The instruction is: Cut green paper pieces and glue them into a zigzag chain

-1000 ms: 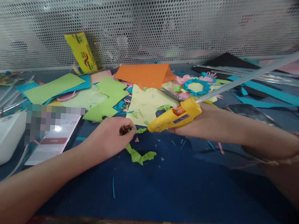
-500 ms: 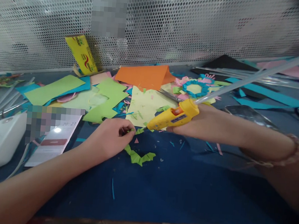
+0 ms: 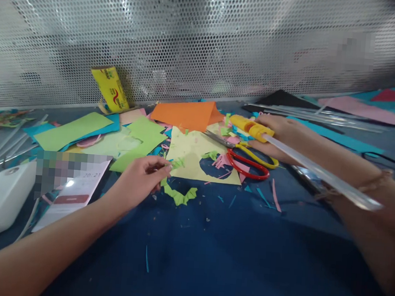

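In the head view, the landmark is the pale yellow paper sheet (image 3: 187, 152) with a hole cut in it. At its near left corner, the left hand (image 3: 140, 182) has thumb and forefinger tips together, apparently pinching one end of the pleated green paper strip (image 3: 180, 198); the thumb covers the exact grip. Over the sheet's far right side, the right hand (image 3: 276, 132) is wrapped around the yellow hot glue gun (image 3: 250, 126), its clear glue stick (image 3: 322, 172) jutting from the rear; whether a finger presses the trigger cannot be told.

The step in hand looks like gluing the strip, with the gun held off it. Further gluing would call for a steady pinch and the nozzle back at the fold, fingertips kept off hot glue.

The strip hangs just in front of the sheet's near edge, curved, crinkled and jagged-edged, bright lime; no glue can be made out.
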### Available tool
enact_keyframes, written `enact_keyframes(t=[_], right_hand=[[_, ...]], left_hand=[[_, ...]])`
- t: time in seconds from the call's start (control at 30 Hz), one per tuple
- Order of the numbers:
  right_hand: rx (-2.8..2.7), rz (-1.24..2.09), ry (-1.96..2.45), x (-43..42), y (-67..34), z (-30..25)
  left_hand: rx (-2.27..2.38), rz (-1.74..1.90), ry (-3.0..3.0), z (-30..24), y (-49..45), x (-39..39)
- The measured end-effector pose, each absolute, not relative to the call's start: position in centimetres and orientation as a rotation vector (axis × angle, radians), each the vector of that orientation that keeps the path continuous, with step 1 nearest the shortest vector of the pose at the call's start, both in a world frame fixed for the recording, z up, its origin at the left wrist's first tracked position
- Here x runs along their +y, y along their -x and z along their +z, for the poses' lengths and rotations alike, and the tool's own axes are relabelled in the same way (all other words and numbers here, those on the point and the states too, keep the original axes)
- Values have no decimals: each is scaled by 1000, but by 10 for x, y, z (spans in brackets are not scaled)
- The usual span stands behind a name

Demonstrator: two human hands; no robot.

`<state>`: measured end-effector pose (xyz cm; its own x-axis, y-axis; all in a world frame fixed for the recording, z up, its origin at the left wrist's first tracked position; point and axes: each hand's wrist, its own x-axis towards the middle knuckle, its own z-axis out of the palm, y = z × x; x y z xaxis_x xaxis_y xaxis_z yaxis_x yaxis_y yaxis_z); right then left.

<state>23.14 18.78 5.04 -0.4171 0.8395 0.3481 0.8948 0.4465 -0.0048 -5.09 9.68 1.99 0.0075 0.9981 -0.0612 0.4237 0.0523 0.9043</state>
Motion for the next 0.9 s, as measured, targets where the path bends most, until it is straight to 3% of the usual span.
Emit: enact_keyframes(t=[0.13,0.23,0.37,0.53,0.67,0.77,0.9], right_hand=[[-2399,-250,1778,201,-250,52],[-2611,-56,1963,206,-263,51],[-2779,-47,2012,207,-273,49],[-2484,-282,1473,183,-229,45],[-2601,-30,1015,153,-174,35],[-2698,60,933,147,-155,30],[-2827,-81,980,163,-160,36]], left_hand=[[1467,1098,-1297,19,52,99],[1451,1180,-1210,20,52,101],[1476,1256,-1183,20,53,102],[1454,1323,-1153,21,51,99],[1444,1464,-1024,23,51,96],[1405,1493,-982,25,51,96],[1376,1452,-936,24,51,96]])
